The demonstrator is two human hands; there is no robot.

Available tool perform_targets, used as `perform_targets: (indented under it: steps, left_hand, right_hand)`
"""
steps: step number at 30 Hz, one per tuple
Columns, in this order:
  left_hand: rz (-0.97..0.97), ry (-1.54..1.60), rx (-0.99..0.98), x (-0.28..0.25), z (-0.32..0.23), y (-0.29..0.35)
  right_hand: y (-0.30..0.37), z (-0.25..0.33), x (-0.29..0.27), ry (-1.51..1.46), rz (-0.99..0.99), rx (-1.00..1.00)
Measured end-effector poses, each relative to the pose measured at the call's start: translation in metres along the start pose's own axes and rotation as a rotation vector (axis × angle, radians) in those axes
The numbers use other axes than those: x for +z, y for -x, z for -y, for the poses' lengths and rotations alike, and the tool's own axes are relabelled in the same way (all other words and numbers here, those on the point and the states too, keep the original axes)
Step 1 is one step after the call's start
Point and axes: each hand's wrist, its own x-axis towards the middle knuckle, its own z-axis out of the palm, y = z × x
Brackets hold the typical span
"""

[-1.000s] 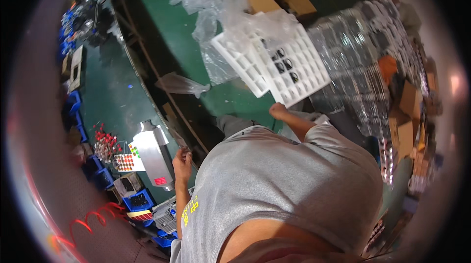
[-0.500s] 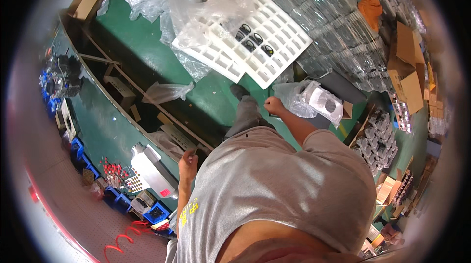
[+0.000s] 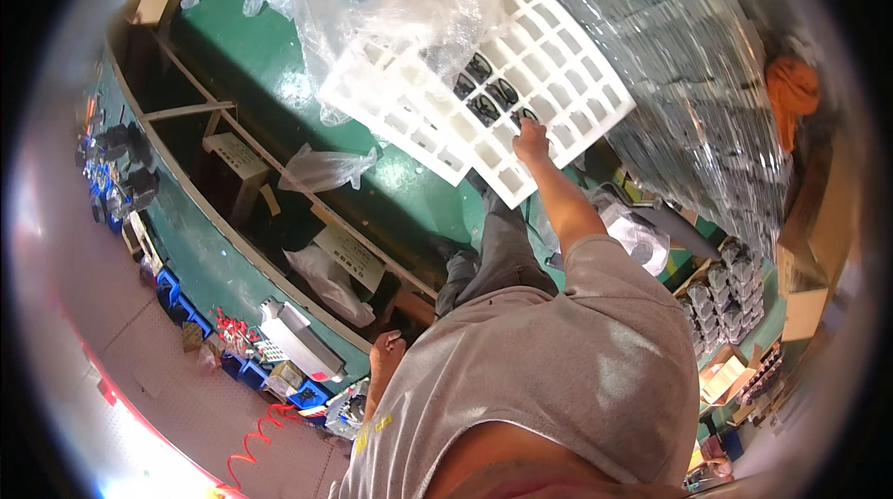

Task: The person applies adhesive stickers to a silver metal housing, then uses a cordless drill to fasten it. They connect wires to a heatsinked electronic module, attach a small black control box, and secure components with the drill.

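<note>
My right hand point(image 3: 530, 139) reaches into a white foam tray point(image 3: 507, 187) with many pockets, its fingers closed at one of several small black looped parts point(image 3: 484, 110). The fingers partly cover that part, which still lies in its pocket. A second white foam tray point(image 3: 437, 158) lies partly under the first, and clear plastic film point(image 3: 446, 6) drapes over both. Beside the workbench edge, my left hand point(image 3: 387, 350) hangs low with its fingers curled; what they hold, if anything, is hidden.
The long green workbench point(image 3: 200, 229) at left carries a white-grey housing point(image 3: 296, 343), red small parts point(image 3: 234, 332) and blue bins point(image 3: 191, 313). Wrapped grey stacks point(image 3: 688, 71) rise at far right. A plastic bag point(image 3: 326, 169) lies on the green floor. Cardboard boxes point(image 3: 807, 248) stand at right.
My body has moved forward toward the trays. My right hand has gone from beside the bagged white item to a black part in the tray. My left hand has moved lower, off the bench edge.
</note>
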Motion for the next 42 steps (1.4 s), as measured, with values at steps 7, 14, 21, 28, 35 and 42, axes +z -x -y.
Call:
perform_targets:
  steps: [7, 14, 21, 28, 35, 42]
  left_hand:
    - [-0.040, 0.072, 0.016, 0.024, -0.065, 0.004]
    - [-0.057, 0.056, 0.012, 0.038, -0.037, 0.011]
    - [-0.083, 0.346, 0.300, 0.042, -0.072, 0.001]
    - [-0.284, 1.016, 0.472, -0.012, -0.075, 0.078]
    - [-0.498, 1.397, 0.646, -0.040, 0.067, 0.153]
    - [-1.004, 1.387, 0.647, 0.003, 0.161, 0.222]
  right_hand:
    - [-0.028, 0.012, -0.019, 0.074, 0.058, 0.116]
    - [0.007, 0.008, -0.038, -0.367, -0.078, -0.192]
    - [0.167, 0.140, -0.095, -0.589, 0.029, -0.805]
    - [0.384, 0.279, -0.120, -0.595, 0.613, -1.562]
    - [0.548, 0.303, -0.084, -0.440, 1.149, -1.868]
    - [0.647, 0.302, -0.020, -0.365, 1.398, -1.699]
